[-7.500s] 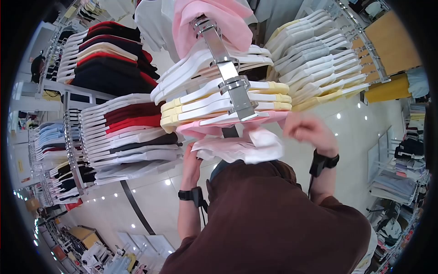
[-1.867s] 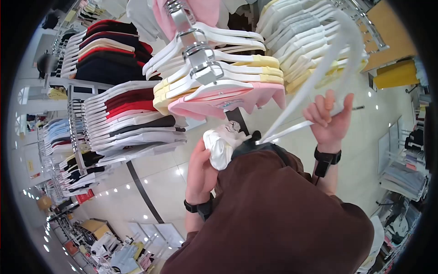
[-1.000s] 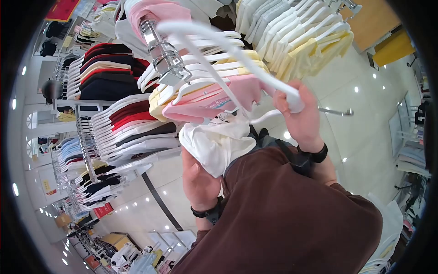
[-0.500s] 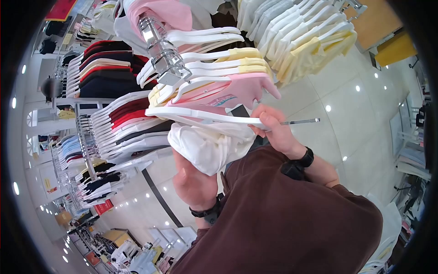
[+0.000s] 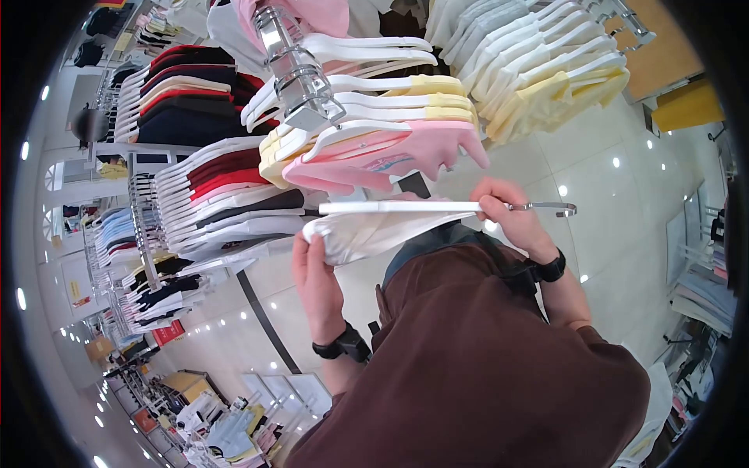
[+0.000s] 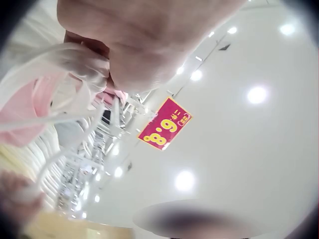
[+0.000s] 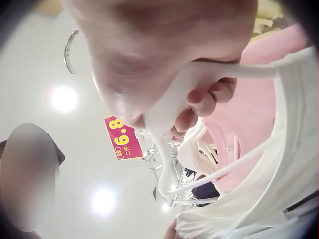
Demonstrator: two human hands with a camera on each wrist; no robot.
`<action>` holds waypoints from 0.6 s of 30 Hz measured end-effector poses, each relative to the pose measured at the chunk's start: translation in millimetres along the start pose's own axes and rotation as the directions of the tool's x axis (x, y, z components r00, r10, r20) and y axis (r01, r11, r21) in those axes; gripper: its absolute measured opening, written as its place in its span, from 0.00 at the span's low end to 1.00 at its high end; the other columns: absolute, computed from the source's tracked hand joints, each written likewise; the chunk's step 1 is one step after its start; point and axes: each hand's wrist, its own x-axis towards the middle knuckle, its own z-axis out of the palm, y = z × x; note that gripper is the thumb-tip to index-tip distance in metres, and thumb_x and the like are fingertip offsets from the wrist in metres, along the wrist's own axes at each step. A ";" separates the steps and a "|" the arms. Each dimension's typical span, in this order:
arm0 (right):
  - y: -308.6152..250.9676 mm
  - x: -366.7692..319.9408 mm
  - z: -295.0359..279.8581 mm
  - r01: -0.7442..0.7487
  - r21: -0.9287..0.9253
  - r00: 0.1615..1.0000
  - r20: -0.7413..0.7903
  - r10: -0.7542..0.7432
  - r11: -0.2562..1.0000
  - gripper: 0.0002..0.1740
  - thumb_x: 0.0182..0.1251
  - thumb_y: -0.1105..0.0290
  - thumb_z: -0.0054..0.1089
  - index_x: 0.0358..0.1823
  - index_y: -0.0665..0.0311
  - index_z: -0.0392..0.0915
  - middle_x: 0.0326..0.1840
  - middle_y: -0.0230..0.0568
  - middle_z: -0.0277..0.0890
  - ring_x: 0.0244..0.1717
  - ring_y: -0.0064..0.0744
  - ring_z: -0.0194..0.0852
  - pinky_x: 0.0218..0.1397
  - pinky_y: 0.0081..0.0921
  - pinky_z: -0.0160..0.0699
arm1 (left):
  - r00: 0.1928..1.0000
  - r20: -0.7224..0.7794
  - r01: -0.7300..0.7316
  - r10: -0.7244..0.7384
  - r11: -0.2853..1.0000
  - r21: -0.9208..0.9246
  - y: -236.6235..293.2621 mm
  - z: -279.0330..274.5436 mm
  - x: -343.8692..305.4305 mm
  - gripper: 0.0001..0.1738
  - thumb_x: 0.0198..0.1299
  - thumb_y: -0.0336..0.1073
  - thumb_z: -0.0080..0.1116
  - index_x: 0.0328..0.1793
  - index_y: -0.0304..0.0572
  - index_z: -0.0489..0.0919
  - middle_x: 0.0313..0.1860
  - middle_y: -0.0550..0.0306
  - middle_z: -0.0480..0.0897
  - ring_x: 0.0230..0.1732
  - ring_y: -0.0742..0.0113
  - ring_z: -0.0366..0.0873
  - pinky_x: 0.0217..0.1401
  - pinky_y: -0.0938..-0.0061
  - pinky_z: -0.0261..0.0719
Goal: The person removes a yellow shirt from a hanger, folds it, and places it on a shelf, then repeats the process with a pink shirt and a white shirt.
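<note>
In the head view my right hand (image 5: 511, 214) grips a white clothes hanger (image 5: 421, 207) by its neck, the metal hook (image 5: 562, 208) sticking out to the right. Below the hanger, a white shirt (image 5: 363, 238) is stretched out, its left end pinched by my left hand (image 5: 314, 273). The right wrist view shows curled fingers (image 7: 202, 102) round the hanger's neck. There one hanger arm runs to the edge of the white shirt (image 7: 294, 114) and overlaps it. White cloth (image 6: 84, 64) lies at the left fingers in the left wrist view.
Just ahead is a metal rack arm (image 5: 292, 78) with a pink shirt (image 5: 390, 160) and yellow shirts (image 5: 437, 97) on hangers. Dark and red garments (image 5: 222, 183) hang on the left, pale ones (image 5: 538, 78) on the right. A tiled floor (image 5: 546, 156) lies below.
The white shirt came into the left hand, first bunched, now stretched out. The right hand swung the hanger down from upright and laid it level along the shirt.
</note>
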 end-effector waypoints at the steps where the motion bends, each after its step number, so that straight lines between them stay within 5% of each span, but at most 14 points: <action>1: -3.3 0.3 -0.6 -0.003 0.000 1.000 0.001 0.003 1.000 0.10 0.77 0.67 0.57 0.40 0.65 0.81 0.31 0.27 0.77 0.33 0.18 0.70 0.37 0.22 0.69 | 1.000 -0.001 -0.014 0.014 0.994 0.110 -10.1 -3.6 2.5 0.12 0.83 0.34 0.50 0.62 0.36 0.78 0.53 0.60 0.84 0.55 0.76 0.78 0.62 0.75 0.74; 3: -12.8 0.9 -1.6 0.108 -0.293 0.994 0.063 -0.094 0.950 0.10 0.74 0.68 0.61 0.37 0.67 0.82 0.31 0.31 0.80 0.33 0.22 0.75 0.37 0.27 0.72 | 0.997 -0.025 -0.058 0.068 0.957 0.285 -27.7 -6.7 9.1 0.11 0.83 0.35 0.52 0.56 0.35 0.80 0.44 0.66 0.81 0.46 0.81 0.71 0.52 0.81 0.70; 6: -33.0 5.4 3.7 0.067 -0.472 0.991 0.133 -0.004 0.879 0.09 0.73 0.67 0.65 0.38 0.66 0.83 0.29 0.39 0.82 0.31 0.31 0.78 0.38 0.31 0.75 | 0.987 -0.047 -0.106 0.151 0.854 0.509 -45.4 -13.2 23.0 0.13 0.83 0.39 0.52 0.57 0.37 0.81 0.46 0.64 0.83 0.46 0.79 0.73 0.52 0.80 0.70; 8: -38.6 9.0 9.5 0.054 -0.526 0.987 0.155 0.033 0.849 0.10 0.73 0.65 0.66 0.39 0.66 0.84 0.29 0.43 0.82 0.30 0.37 0.78 0.37 0.33 0.76 | 0.979 -0.083 -0.107 0.184 0.823 0.558 -55.3 -15.0 27.4 0.13 0.82 0.40 0.54 0.53 0.36 0.82 0.38 0.66 0.80 0.40 0.80 0.69 0.44 0.79 0.69; 10: -37.9 11.1 14.3 0.043 -0.582 0.983 0.172 0.071 0.812 0.11 0.73 0.64 0.66 0.39 0.65 0.84 0.28 0.46 0.82 0.28 0.42 0.78 0.36 0.36 0.76 | 0.978 0.008 -0.127 0.207 0.568 0.813 -56.5 -11.0 25.7 0.12 0.80 0.38 0.56 0.53 0.35 0.82 0.30 0.58 0.79 0.31 0.72 0.72 0.39 0.73 0.72; 11: -33.5 11.3 17.1 0.053 -0.583 0.985 0.164 0.053 0.811 0.12 0.73 0.63 0.67 0.38 0.65 0.84 0.28 0.47 0.82 0.28 0.45 0.78 0.36 0.37 0.76 | 0.966 0.068 -0.173 0.248 0.432 0.885 -56.5 -6.7 23.9 0.11 0.77 0.36 0.57 0.53 0.36 0.83 0.29 0.47 0.80 0.29 0.57 0.77 0.38 0.65 0.75; 15: -33.5 13.8 23.6 0.050 -0.604 0.981 0.178 0.074 0.796 0.13 0.74 0.60 0.67 0.38 0.64 0.83 0.30 0.49 0.82 0.30 0.51 0.79 0.36 0.39 0.75 | 0.969 0.149 -0.205 0.197 0.305 0.930 -62.7 -2.1 20.4 0.11 0.74 0.36 0.59 0.54 0.39 0.84 0.34 0.42 0.84 0.35 0.41 0.82 0.40 0.54 0.76; 18: -29.3 15.4 27.4 0.124 -0.632 0.971 0.235 0.037 0.765 0.13 0.74 0.59 0.67 0.40 0.63 0.84 0.30 0.49 0.82 0.32 0.52 0.80 0.36 0.40 0.75 | 0.974 0.178 -0.213 0.142 0.286 0.934 -69.2 5.0 15.3 0.11 0.72 0.35 0.60 0.54 0.40 0.84 0.32 0.43 0.83 0.34 0.44 0.82 0.39 0.54 0.76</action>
